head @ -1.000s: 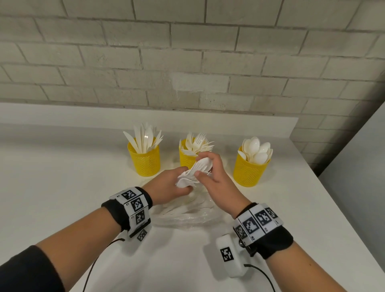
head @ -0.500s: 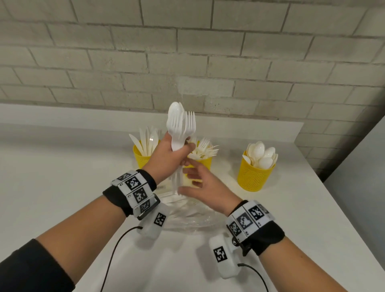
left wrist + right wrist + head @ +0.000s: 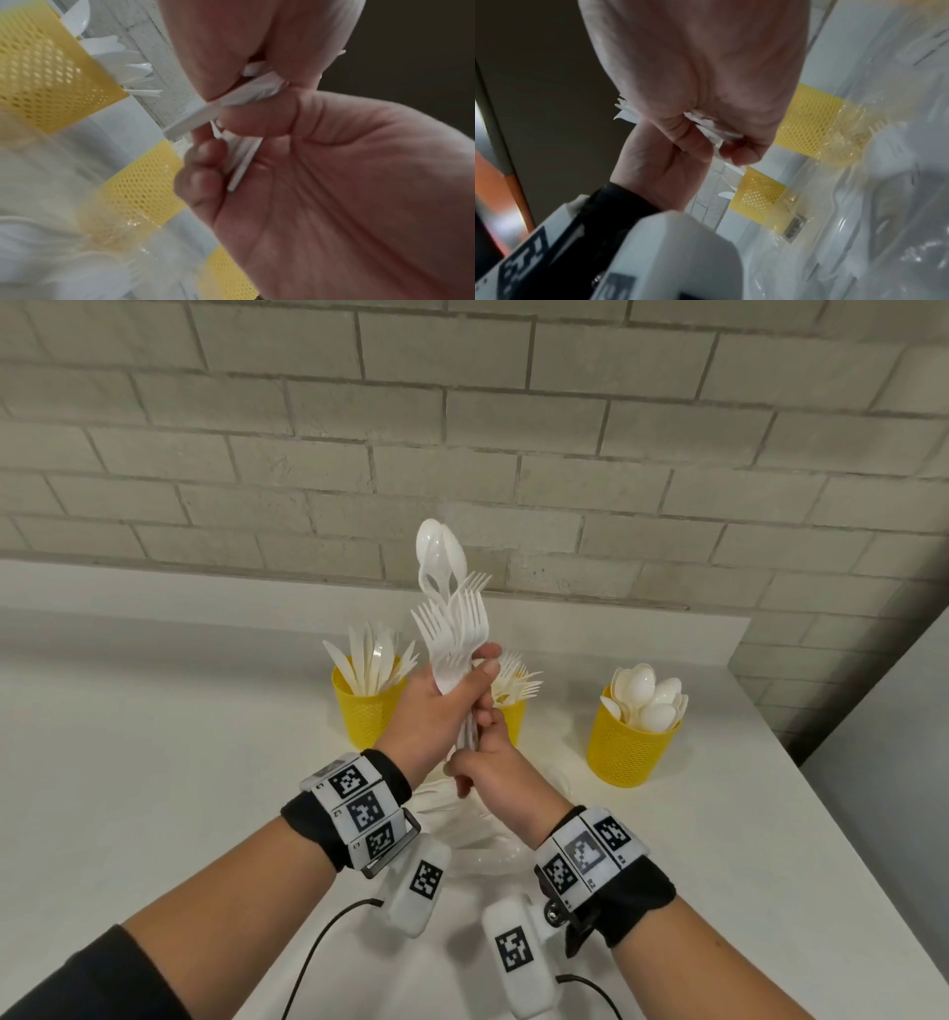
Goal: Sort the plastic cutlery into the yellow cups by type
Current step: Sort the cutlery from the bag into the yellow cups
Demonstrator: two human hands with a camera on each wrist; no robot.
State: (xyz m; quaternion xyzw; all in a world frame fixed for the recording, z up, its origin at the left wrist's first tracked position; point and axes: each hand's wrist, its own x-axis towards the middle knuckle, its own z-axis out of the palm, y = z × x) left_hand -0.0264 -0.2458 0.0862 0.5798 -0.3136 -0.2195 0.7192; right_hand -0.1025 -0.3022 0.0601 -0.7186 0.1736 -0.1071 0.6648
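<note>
My left hand (image 3: 452,695) grips a mixed bundle of white plastic forks and spoons (image 3: 452,618) upright above the table. My right hand (image 3: 477,752) sits just beneath it, its fingers curled on the lower handle ends (image 3: 713,132). In the left wrist view the handles (image 3: 241,162) cross my left palm. Behind stand three yellow mesh cups: the left cup (image 3: 367,716) holds knives, the middle cup (image 3: 513,719) holds forks and is partly hidden by my hands, and the right cup (image 3: 629,752) holds spoons.
A clear plastic bag (image 3: 493,834) with more white cutlery lies on the white table (image 3: 154,762) under my wrists. A brick wall (image 3: 462,454) with a low ledge runs behind the cups. The table edge drops off at the right.
My left hand lifted the bundle from the bag and stood it upright. My right hand let go of the heads, dropped below, and now grips the lower handles.
</note>
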